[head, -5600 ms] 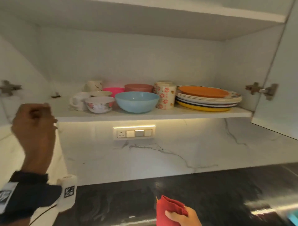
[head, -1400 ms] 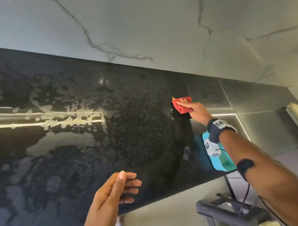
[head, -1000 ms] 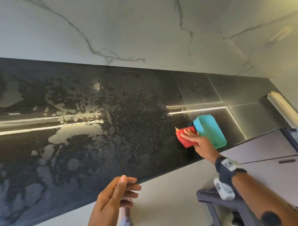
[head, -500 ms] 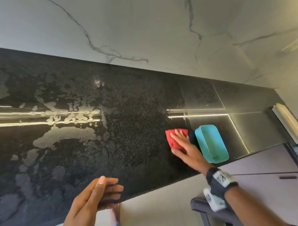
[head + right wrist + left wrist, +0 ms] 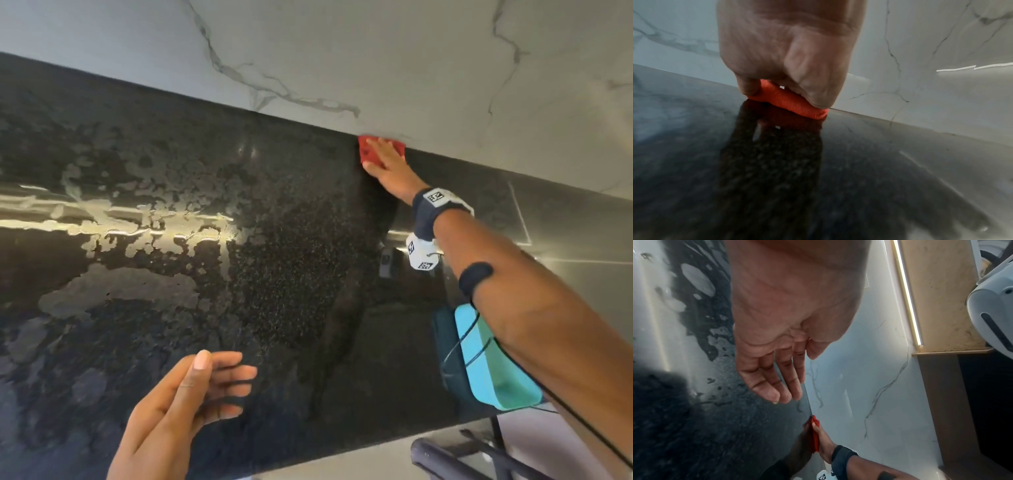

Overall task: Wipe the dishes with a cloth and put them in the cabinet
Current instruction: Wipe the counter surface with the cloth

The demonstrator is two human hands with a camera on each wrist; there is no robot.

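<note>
**Red cloth pressed flat at the back edge of the wet black counter**

Right hand (image 5: 387,161) stretched far across the black speckled countertop (image 5: 281,274), fingers straight and spread, palm down on the red cloth (image 5: 368,150). Cloth folded small, lying on the counter right where the dark stone meets the white marbled backsplash (image 5: 411,68), touching or all but touching that wall. Seen from the right wrist: the cloth (image 5: 789,100) bunched into a thick orange-red roll under the hand (image 5: 785,53), thumb down at one side of it, the heel of the hand bearing on the other end; reflection of hand and cloth just below on the glossy stone. Grip here: pressing rather than clutching, fingers not curled round the fabric so far as the head view shows.

Left hand (image 5: 185,401) held in the air over the near part of the counter, palm turned sideways, fingers loosely extended and slightly bent, holding nothing. Same in the left wrist view: hand (image 5: 781,337) relaxed, fingers (image 5: 774,386) hanging together, clear of the surface, with the cloth (image 5: 815,434) and the right hand (image 5: 823,446) small and far off at the wall line.

Teal rectangular container (image 5: 486,370) on the counter near its front edge, partly hidden beneath the right forearm, well apart from the cloth. Broad patches and streaks of water (image 5: 113,291) across the left half of the counter, catching a bright strip of reflected light. Dark wristband with a marker tag on the right wrist (image 5: 435,205). No dishes or cabinet in view.
</note>
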